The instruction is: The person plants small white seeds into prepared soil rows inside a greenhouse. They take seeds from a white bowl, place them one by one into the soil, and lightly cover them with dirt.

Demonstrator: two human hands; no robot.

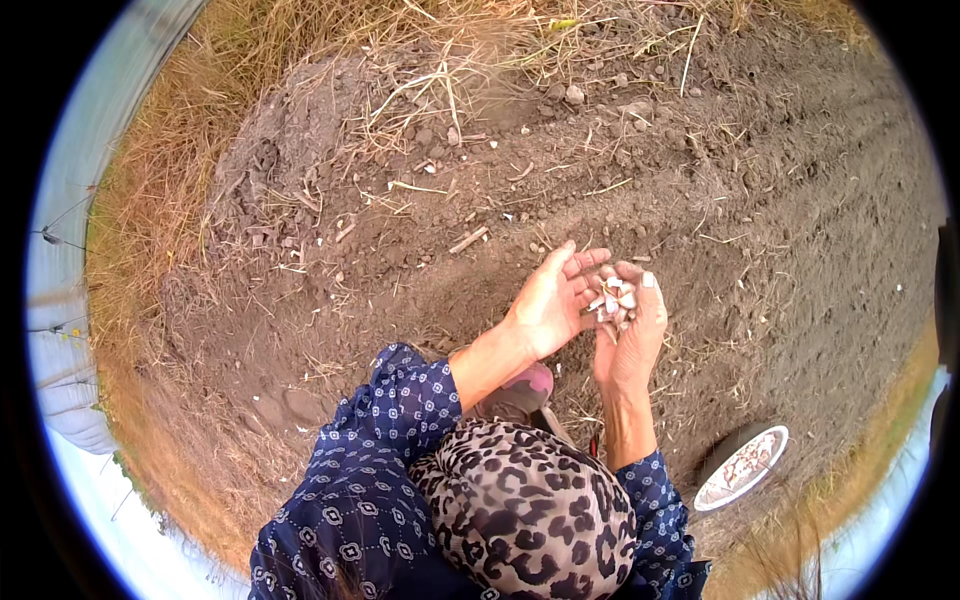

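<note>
A small heap of garlic cloves (613, 301), white with a pinkish tinge, lies in my right hand (639, 330), which is cupped around it with the thumb along the near side. My left hand (546, 309) is turned palm up beside it, fingers apart. Its fingertips reach the edge of the heap, and the palm is bare. Both hands are held above the bare soil (450, 292), in front of my knee in leopard-print cloth (532, 510). Small white pieces (430, 169), possibly cloves or bits of skin, are scattered over the soil.
To my lower right a basin with a white rim (785, 436) stands tilted in view, holding more cloves (750, 459). A shoe with a pink toe (531, 381) is below my left wrist. Dry grass (195, 97) borders the plot, and clods and straw (450, 97) lie at its far side.
</note>
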